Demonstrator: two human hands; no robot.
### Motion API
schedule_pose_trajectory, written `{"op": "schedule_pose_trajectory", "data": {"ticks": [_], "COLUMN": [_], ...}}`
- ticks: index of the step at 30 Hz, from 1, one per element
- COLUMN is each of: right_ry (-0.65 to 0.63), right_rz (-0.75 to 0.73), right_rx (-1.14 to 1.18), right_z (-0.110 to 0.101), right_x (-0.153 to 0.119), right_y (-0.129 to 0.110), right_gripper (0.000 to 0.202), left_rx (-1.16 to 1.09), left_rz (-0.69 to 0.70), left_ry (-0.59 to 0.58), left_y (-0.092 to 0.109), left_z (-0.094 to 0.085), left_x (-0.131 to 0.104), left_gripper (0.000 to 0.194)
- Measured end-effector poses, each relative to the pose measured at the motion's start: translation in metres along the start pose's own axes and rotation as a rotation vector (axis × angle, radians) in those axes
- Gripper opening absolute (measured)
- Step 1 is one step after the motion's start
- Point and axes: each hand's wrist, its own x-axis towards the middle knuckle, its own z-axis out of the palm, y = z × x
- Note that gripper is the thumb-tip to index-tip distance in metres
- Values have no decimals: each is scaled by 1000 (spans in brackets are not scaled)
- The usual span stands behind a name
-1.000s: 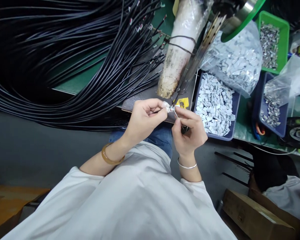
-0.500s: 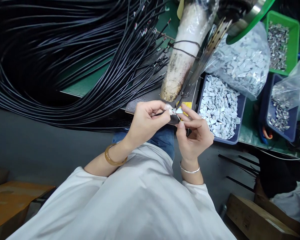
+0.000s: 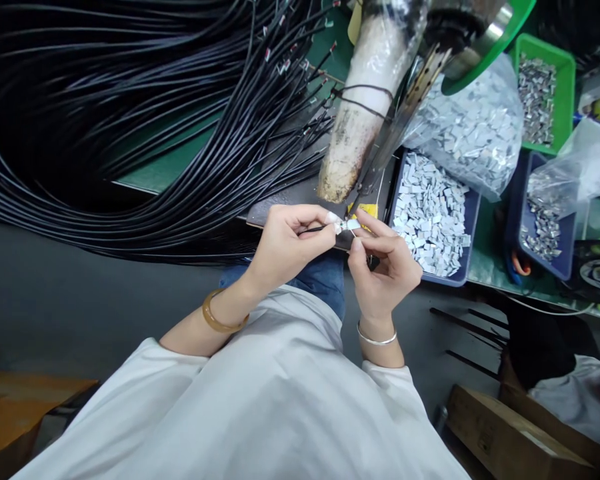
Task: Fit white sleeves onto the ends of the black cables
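My left hand [image 3: 294,243] pinches a black cable [image 3: 312,231] close to its end. A small silvery connector [image 3: 347,225] sits at the cable's tip, partly hidden by the fingertips. My right hand [image 3: 387,257] is closed, with thumb and fingers pinching a thin pale wire [image 3: 354,233] whose end is close to the connector. Just above both hands, a soldering iron [image 3: 380,153] with a perforated metal barrel slants down, its tip near the connector. A yellow pad [image 3: 364,211] lies behind the right fingertips.
Many black cables [image 3: 180,220] cover the left of the bench. A whitish pipe [image 3: 347,147] hangs above the hands. Right of them are a blue tray [image 3: 473,233] of small metal pieces, a filled plastic bag [image 3: 473,127], a green bin [image 3: 567,93] and another blue tray [image 3: 563,267].
The view has shifted slightly, so the bench items at right appear farther left. Both hands keep nearly the same pose around the connector.
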Motion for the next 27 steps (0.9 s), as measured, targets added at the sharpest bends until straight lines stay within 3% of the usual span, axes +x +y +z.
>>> {"op": "schedule_pose_trajectory", "data": {"ticks": [10,18,24,27], "right_ry": [30,69,121,120], "right_rz": [-97,-30,-125,-161], "right_rx": [-59,-42,-119,-110], "right_z": [2,4,6,7], "right_x": [7,4,12,9], "right_y": [1,2,-4,-4], "right_gripper": [12,16,18,20], "left_rx": [49,22,36,28], "left_rz": [54,7,119,102], "left_ry": [61,13,-4,-25], "left_y": [5,0,6,7], "left_z": [5,5,5,3], "left_x": [1,2,2,2], "left_gripper": [12,14,11,10]}}
